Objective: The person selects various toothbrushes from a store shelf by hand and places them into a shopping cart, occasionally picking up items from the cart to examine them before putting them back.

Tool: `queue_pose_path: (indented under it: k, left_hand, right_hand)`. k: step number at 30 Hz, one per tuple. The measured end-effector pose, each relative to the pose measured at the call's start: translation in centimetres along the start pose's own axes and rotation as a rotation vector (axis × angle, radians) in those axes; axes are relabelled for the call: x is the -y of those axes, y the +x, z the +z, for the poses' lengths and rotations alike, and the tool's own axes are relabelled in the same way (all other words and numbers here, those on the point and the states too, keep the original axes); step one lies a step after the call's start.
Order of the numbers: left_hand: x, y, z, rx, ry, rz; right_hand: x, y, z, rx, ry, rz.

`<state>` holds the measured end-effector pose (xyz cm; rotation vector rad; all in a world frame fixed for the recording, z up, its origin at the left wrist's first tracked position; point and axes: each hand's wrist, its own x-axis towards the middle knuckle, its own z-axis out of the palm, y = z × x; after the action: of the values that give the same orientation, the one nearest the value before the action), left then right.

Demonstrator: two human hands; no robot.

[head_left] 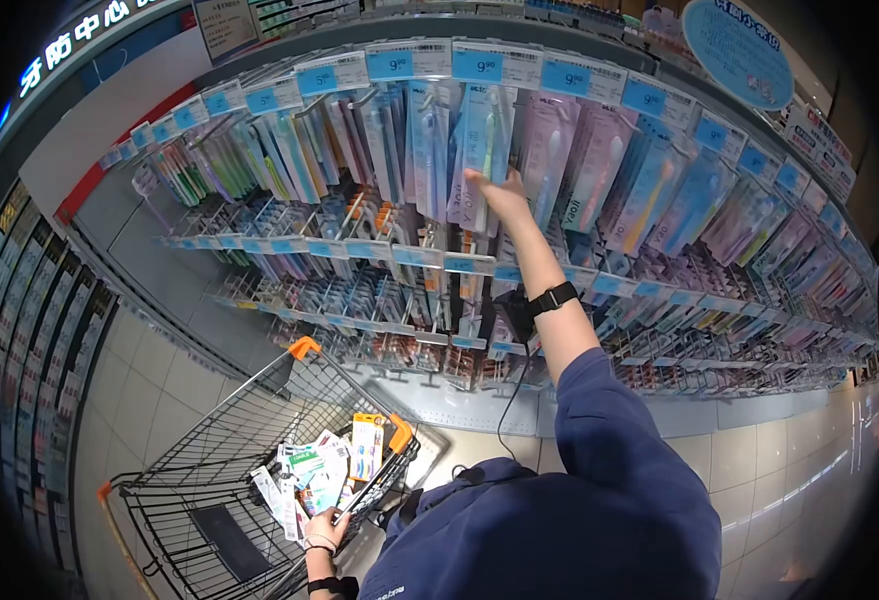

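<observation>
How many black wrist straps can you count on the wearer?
2: one black strap around the arm behind the right hand, another strap behind the left hand. Any under the sleeves would be hidden.

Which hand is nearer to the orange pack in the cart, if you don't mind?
Left. The left hand is down at the cart, close to the orange pack; the right hand is up at the hanging toothbrush packs.
</observation>
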<state>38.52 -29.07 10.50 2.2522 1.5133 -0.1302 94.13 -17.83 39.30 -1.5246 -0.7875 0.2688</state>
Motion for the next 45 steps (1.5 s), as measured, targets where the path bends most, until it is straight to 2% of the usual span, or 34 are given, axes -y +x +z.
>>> queue_pose_path:
  k: [2, 4, 5, 8, 18, 20, 22, 28, 32, 34, 38, 40, 45]
  left_hand:
    - [0.4, -0.1, 0.6, -0.018, -0.003, 0.005]
    - [0.2, 0.0, 0.4, 0.006, 0.01, -0.004]
    - [0.2, -0.1, 0.5, 0.006, 0.015, -0.004]
    - [0.2, -0.1, 0.6, -0.001, 0.054, -0.006]
    - [-0.1, 0.0, 0.2, 0.028, 0.012, -0.024]
    - [0.1, 0.0, 0.3, 0.038, 0.014, -0.026]
    - [0.1, 0.1, 0.2, 0.029, 0.031, 0.008]
    - [-0.3, 0.1, -0.4, 0.019, -0.024, 0.002]
    - [0.4, 0.3, 0.0, 0.058, -0.013, -0.023]
    - [0.4, 0.3, -0.1, 0.052, -0.024, -0.017]
    - [0.1, 0.3, -0.4, 0.042, -0.052, -0.009]
    - [0.1, 0.3, -0.7, 0.047, -0.05, -0.011]
    - [-0.1, 0.3, -0.8, 0.055, -0.03, -0.003]
  right_hand:
    - [-1.8, 0.7, -0.3, 0.013, 0.111, -0.02]
    - [-2.0, 0.3, -0.9, 0.237, 0.414, -0.099]
    - [-2.1, 0.0, -1.4, 0.298, 0.505, -0.029]
    - [-1.5, -0.6, -2.5, 0.371, 0.557, 0.036]
    - [-0.4, -1.7, -2.9, 0.48, 0.617, 0.071]
    - [-0.2, -2.5, -2.4, 0.56, 0.591, -0.034]
    - [0.7, -3.9, -2.0, 0.568, 0.598, -0.017]
    - [1.2, -6.6, -0.8, 0.56, 0.891, 0.026]
    - [1.5, -6.8, -0.4, 0.567, 0.884, 0.016]
    - [1.8, -7.2, -0.3, 0.587, 0.765, -0.052]
    - [2.2, -8.3, 0.1, 0.565, 0.766, -0.061]
    - [2.4, -8.9, 0.2, 0.48, 0.845, -0.04]
    - [3.1, -9.1, 0.4, 0.485, 0.85, -0.063]
